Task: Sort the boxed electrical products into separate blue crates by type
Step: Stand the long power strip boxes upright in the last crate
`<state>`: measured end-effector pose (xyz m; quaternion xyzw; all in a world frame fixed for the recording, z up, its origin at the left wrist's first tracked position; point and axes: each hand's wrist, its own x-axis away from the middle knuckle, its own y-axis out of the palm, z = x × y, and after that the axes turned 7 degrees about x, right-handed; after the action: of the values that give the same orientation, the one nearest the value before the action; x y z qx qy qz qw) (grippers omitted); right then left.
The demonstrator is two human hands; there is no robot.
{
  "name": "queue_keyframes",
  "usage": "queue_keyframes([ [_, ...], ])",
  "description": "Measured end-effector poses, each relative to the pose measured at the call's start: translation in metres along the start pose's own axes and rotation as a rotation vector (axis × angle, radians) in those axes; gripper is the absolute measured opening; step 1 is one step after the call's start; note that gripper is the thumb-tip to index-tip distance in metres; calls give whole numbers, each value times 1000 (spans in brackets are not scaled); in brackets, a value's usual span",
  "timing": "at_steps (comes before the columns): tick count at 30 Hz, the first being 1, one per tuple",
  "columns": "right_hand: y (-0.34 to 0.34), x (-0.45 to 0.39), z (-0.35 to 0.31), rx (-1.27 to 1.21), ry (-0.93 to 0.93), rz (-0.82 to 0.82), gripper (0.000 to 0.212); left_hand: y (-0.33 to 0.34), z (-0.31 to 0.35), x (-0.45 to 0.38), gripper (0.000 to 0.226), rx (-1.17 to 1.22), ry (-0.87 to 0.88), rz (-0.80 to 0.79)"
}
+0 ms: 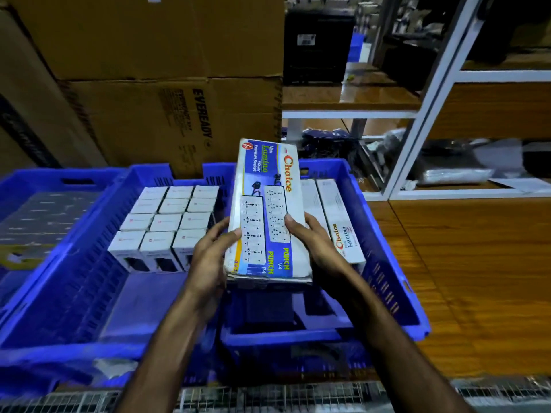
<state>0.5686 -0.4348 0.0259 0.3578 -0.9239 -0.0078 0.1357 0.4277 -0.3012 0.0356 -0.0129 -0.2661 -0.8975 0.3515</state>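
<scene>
I hold a long white-and-blue extension socket box (265, 186) above the right blue crate (387, 251). My left hand (210, 257) grips its left edge near the bottom, and my right hand (316, 242) grips its right edge. Two similar long boxes (337, 213) stand on edge against that crate's right wall. The middle blue crate (89, 278) holds several small white boxes (167, 222) packed in rows at its far end. A third blue crate (35, 180) on the left holds flat grey packs.
Large brown cardboard cartons (167, 114) are stacked right behind the crates. A white metal shelf frame (429, 114) with wooden boards stands to the right, holding dark bags and wrapped goods. A wire mesh surface (298, 397) runs along the near edge.
</scene>
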Motion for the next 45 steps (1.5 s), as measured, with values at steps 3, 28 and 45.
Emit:
queue_keyframes([
  [3,5,4,-12,-2,-59,46,53,-7,2,-1,48,55,-71,-75],
  [28,-64,-25,-73,1505,-932,135,91,-39,74,-17,64,-131,139,-16],
  [45,-26,-76,-90,1078,-745,235,83,54,-3,26,27,-165,112,-41],
])
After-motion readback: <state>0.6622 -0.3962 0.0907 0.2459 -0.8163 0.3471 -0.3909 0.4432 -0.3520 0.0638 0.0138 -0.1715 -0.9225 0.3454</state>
